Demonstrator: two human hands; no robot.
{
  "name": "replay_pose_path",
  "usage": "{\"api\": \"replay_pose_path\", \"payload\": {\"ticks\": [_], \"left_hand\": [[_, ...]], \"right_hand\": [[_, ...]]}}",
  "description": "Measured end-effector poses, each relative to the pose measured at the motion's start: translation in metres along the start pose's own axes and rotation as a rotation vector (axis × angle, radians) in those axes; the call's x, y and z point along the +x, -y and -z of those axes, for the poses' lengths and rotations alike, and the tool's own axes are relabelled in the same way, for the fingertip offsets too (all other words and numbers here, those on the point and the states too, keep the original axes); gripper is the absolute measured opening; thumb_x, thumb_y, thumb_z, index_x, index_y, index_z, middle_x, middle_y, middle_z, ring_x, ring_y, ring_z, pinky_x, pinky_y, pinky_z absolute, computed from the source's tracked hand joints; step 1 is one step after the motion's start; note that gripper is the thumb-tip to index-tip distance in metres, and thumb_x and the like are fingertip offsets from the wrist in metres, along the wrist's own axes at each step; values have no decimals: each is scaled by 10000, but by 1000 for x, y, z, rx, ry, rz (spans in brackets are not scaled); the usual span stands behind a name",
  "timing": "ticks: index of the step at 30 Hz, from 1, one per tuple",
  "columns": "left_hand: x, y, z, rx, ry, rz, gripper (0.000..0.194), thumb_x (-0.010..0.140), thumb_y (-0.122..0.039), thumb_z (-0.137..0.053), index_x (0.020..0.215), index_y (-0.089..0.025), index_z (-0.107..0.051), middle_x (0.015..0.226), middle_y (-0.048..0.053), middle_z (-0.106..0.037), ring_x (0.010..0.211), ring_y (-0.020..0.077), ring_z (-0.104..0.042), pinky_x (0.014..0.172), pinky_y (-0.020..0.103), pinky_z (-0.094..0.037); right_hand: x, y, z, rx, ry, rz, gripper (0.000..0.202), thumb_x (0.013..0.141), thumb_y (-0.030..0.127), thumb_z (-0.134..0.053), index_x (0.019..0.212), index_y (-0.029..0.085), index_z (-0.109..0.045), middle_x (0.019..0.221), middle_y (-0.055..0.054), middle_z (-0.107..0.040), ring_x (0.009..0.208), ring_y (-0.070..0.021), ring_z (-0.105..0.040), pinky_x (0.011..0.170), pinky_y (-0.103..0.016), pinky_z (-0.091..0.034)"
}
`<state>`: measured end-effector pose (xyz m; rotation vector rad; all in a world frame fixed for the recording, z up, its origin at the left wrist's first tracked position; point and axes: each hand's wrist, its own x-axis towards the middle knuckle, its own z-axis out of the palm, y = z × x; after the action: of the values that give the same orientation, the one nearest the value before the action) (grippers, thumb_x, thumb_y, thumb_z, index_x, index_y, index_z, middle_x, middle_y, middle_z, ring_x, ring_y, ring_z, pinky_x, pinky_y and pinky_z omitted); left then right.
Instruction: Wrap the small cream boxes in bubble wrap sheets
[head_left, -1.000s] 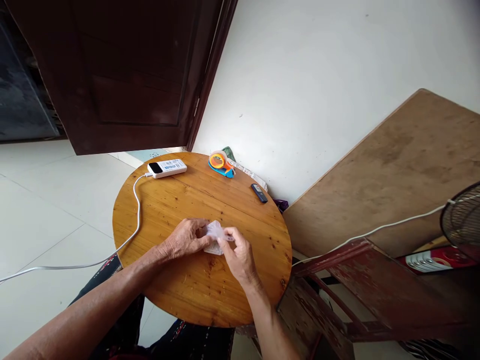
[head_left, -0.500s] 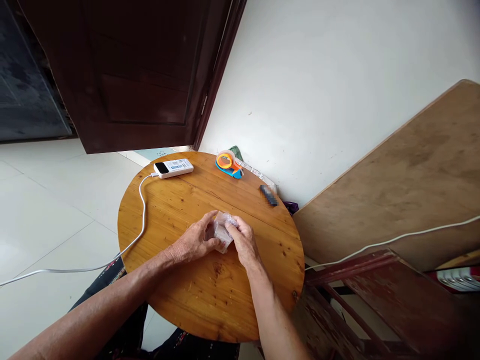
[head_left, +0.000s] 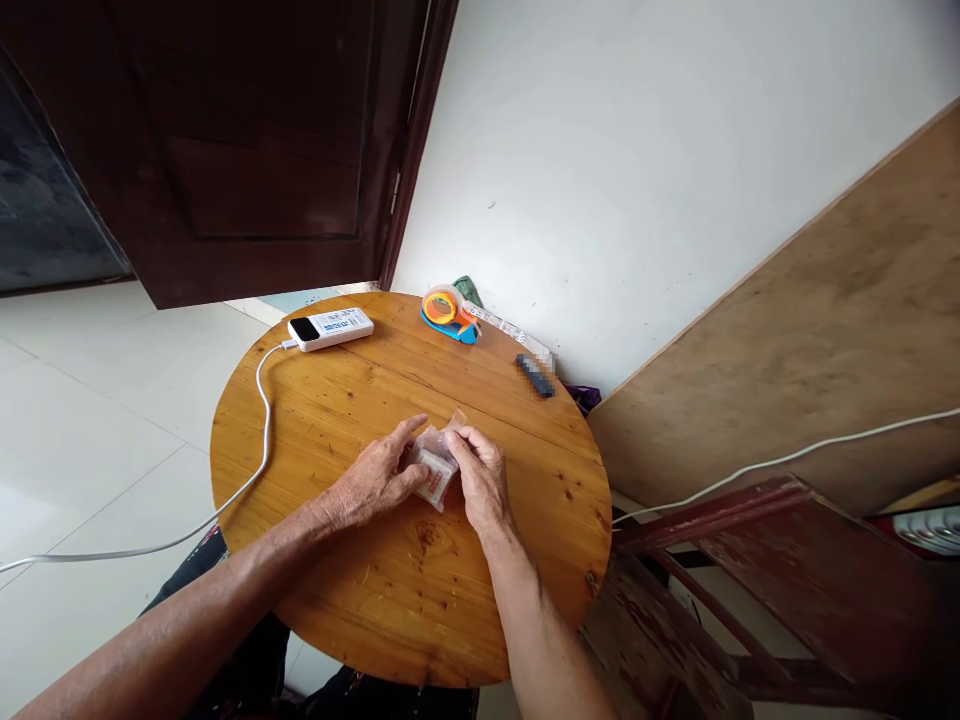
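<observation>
A small white box with red print (head_left: 433, 485) lies in a crumpled clear plastic wrapper (head_left: 435, 441), low over the middle of the round table (head_left: 337, 590). My left hand (head_left: 379, 472) holds it from the left. The thumb presses on the box's face, and the index finger is stretched along the far side. On the right, my right hand (head_left: 481, 475) pinches the upper edge of the wrapper between thumb and fingers. A clear flap of plastic sticks up past those fingertips. The underside of the box is hidden.
A white power bank (head_left: 331, 328) with a white cable (head_left: 268, 420) sits at the far left. By the wall are an orange and blue tape dispenser (head_left: 450, 313), a printed strip (head_left: 510, 331) and a dark blurred item (head_left: 535, 375). A red wooden chair (head_left: 712, 525) stands right.
The wrapper has been pulled up and to the right by my right hand, uncovering the box's red print. My left thumb has moved onto the box. The view has shifted slightly.
</observation>
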<state>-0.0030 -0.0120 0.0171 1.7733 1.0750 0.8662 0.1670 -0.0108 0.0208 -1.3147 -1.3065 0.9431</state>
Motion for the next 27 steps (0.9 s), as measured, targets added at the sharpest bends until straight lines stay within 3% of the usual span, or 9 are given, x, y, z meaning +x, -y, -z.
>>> {"api": "replay_pose_path", "payload": {"ticks": [8,16,20,23,27], "left_hand": [[1,-7,-2,49,-18,42,609,827,-236,-499,1428,-172,-424,867,14,-641,778,156,-589,812,313,-506],[1,-1,-8,343,-156,-43,463,898,-319,-513,1330,-153,-518,1087,130,-671,1015,265,-604,947,447,-486],[-3,2,-10,273,-153,-113,512,874,-333,-560,1349,-157,-488,1253,148,-577,1098,264,-598,951,428,-512],[-6,5,-11,253,-124,-205,556,805,-222,-614,1348,-200,-494,1336,123,-512,1176,250,-566,980,389,-505],[-6,6,-12,292,-126,-197,373,827,-194,-598,1194,-260,-611,1219,68,-579,1072,220,-608,904,352,-533]], "right_hand": [[-12,16,4,-203,19,98,246,862,401,-585,777,194,-685,708,1,-651,675,-165,-560,658,-262,-451],[-16,14,4,-391,38,348,206,911,266,-505,876,238,-706,945,-61,-733,906,-221,-665,851,-312,-487],[-6,8,5,-393,17,259,220,903,296,-498,858,237,-705,887,-45,-742,832,-217,-666,800,-310,-492],[2,3,6,-322,-9,161,220,881,338,-519,804,223,-691,767,-19,-722,735,-202,-643,722,-297,-490],[3,3,4,-197,-17,123,183,852,349,-565,796,212,-672,694,4,-680,649,-172,-606,677,-280,-487]]}}
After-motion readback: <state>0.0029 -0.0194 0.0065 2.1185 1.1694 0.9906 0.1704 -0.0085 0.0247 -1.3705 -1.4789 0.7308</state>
